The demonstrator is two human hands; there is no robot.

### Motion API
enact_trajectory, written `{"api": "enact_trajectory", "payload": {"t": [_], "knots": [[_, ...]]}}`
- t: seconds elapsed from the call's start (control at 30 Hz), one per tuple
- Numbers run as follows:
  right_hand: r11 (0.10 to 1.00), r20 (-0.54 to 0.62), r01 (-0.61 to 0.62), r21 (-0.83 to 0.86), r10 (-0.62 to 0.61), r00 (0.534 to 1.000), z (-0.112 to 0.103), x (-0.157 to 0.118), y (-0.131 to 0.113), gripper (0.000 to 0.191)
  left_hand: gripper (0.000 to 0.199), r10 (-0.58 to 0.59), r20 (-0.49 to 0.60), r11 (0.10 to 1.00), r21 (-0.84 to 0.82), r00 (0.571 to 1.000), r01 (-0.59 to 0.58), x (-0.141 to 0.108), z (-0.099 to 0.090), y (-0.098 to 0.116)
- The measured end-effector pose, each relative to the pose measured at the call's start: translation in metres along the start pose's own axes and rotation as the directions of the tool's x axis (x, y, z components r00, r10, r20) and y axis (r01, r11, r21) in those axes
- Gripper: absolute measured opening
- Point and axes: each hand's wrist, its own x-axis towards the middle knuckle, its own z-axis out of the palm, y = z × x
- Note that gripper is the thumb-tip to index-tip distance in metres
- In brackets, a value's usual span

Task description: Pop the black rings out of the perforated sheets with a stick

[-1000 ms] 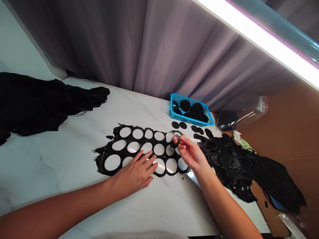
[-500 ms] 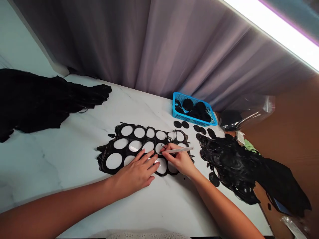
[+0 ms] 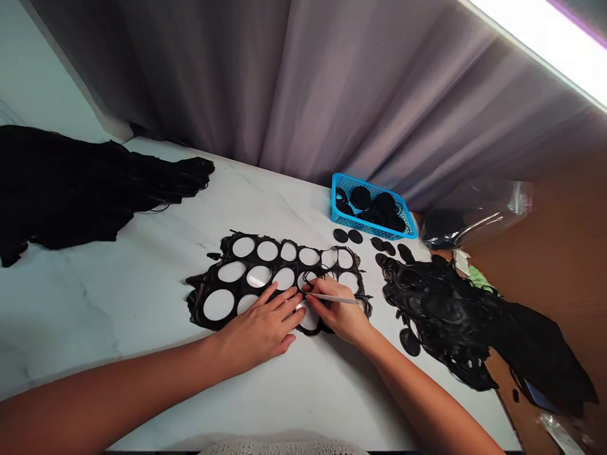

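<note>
A black rubber sheet (image 3: 243, 273) with rows of large round holes lies flat on the white marbled table. My left hand (image 3: 269, 323) rests on its lower middle, fingers spread, holding nothing. In a pinch grip, my right hand (image 3: 342, 314) holds slim silver tweezers (image 3: 334, 298), their tip down at the sheet just right of my left fingertips. Thin black loops of rubber (image 3: 318, 274) stand up by the right fingers. My right hand hides part of the sheet's right side.
A blue plastic basket (image 3: 374, 221) of black discs stands at the back. Loose black discs (image 3: 348, 236) lie before it. Right of the sheet is a heap of black rubber scraps (image 3: 436, 303); more black sheets (image 3: 71, 189) lie far left. A clear bag (image 3: 478, 212) sits behind the heap.
The tweezers have tilted, their back end now lower and nearer my right hand. The right fingers have shifted slightly down. My left hand stays on the sheet; the view has moved a little.
</note>
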Motion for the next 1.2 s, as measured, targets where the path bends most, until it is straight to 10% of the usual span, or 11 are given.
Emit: {"api": "enact_trajectory", "payload": {"t": [0.2,0.47,0.6,0.73,0.93,1.07,1.2], "knots": [[1.0,-0.017,-0.012,0.026,0.012,1.0,-0.003,0.001,0.003,0.014,0.039,0.002,-0.003,1.0,-0.005,1.0,-0.002,0.0,-0.001,0.0],[0.853,0.104,0.261,-0.452,-0.24,0.965,0.001,0.002,0.003,0.014,0.034,0.003,-0.026,0.999,-0.049,1.0,-0.004,-0.002,0.001,-0.001],[0.868,-0.342,-0.076,-0.491,-0.112,0.933,-0.044,0.034,0.041,0.016,0.036,0.011,-0.032,0.996,-0.084,0.999,-0.014,-0.003,-0.004,-0.003],[0.934,-0.524,-0.293,-0.203,0.149,0.839,-0.078,0.058,0.068,0.017,0.036,0.021,0.007,0.983,-0.184,1.0,-0.019,-0.003,-0.016,-0.002],[0.753,-0.159,-0.241,0.612,0.415,0.896,-0.057,0.063,0.049,0.032,0.041,-0.021,-0.011,0.957,-0.288,1.0,0.017,0.02,-0.027,-0.013],[0.582,-0.005,-0.281,0.763,0.44,0.898,-0.04,0.064,0.035,0.04,0.042,-0.097,-0.032,0.984,-0.15,0.995,0.091,0.038,-0.01,-0.03],[0.69,0.04,-0.278,0.669,0.34,0.94,-0.028,0.059,0.032,0.034,0.037,-0.074,-0.058,0.996,-0.05,0.996,0.071,0.041,0.005,-0.034]]}}
